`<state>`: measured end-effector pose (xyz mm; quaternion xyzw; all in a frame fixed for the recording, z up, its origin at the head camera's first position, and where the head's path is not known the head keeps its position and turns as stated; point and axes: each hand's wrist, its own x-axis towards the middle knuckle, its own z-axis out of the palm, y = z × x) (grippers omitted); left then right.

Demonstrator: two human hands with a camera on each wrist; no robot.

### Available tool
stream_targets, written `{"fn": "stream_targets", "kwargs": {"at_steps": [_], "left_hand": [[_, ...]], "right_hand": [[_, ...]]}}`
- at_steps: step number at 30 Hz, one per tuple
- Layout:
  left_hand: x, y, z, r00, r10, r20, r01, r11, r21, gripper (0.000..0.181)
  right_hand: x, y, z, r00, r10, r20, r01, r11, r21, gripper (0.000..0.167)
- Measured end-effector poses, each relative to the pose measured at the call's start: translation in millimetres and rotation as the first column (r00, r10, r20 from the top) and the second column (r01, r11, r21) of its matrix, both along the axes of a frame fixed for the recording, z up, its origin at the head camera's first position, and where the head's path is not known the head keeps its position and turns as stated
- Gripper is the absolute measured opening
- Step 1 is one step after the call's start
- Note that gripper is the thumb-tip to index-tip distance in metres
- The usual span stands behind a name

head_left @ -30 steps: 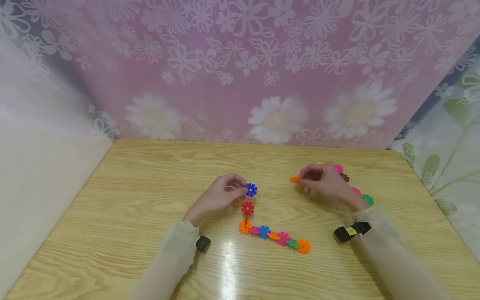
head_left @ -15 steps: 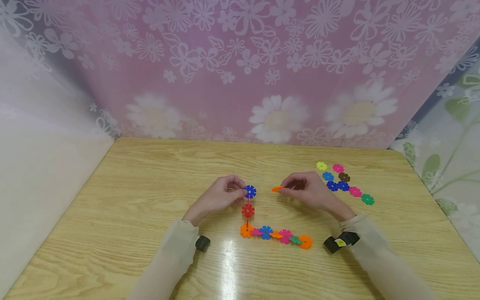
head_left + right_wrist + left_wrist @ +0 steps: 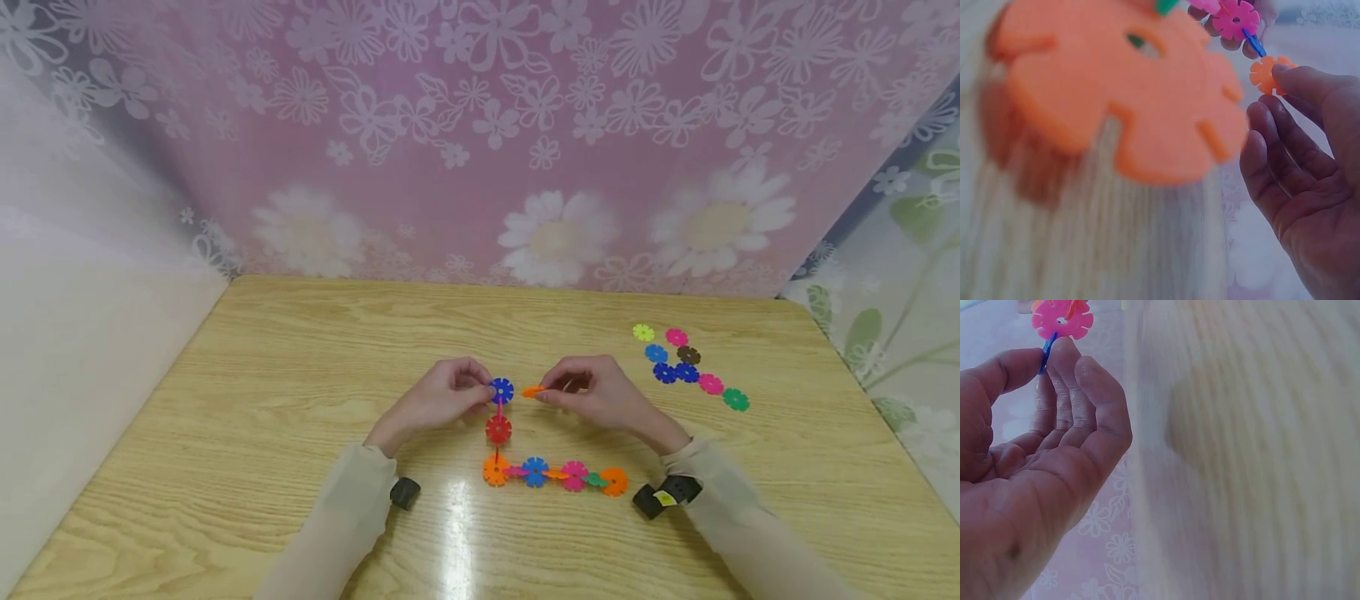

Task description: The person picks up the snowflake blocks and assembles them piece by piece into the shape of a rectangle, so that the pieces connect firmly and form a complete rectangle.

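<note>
My left hand pinches a blue notched disc between thumb and fingertips. That disc tops a chain of interlocked discs: a pink one seen edge-on, a red disc, then an orange corner disc. From the corner the chain runs right to an orange end disc. A loose orange disc, held flat, is pinched by my right hand just right of the blue one, a small gap between them in the head view. In the right wrist view the chain's orange end disc looms close to the camera.
Several loose discs lie at the back right of the wooden table, among them a yellow disc, a brown disc and a green disc. A pink flowered curtain hangs behind the table.
My right hand has moved left and toward me with the orange disc, away from the loose discs, to beside the blue disc. My left hand and the chain have shifted slightly toward me.
</note>
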<state>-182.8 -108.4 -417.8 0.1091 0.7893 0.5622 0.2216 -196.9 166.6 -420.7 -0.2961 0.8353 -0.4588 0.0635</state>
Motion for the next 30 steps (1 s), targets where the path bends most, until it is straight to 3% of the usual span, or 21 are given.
{"fn": "stream_targets", "kwargs": {"at_steps": [17, 30], "left_hand": [[-0.2, 0.9, 0.3, 1.000, 0.004, -0.003, -0.004, 0.999, 0.040, 0.019], [0.8, 2.6, 2.1, 0.999, -0.004, 0.049, -0.002, 0.992, 0.123, 0.019]], "right_hand": [[-2.3, -9.8, -0.4, 0.994, 0.010, -0.113, -0.010, 1.000, 0.006, 0.009], [-4.9, -13.1, -5.8, 0.974, 0.049, -0.222, -0.058, 0.998, -0.032, 0.015]]}}
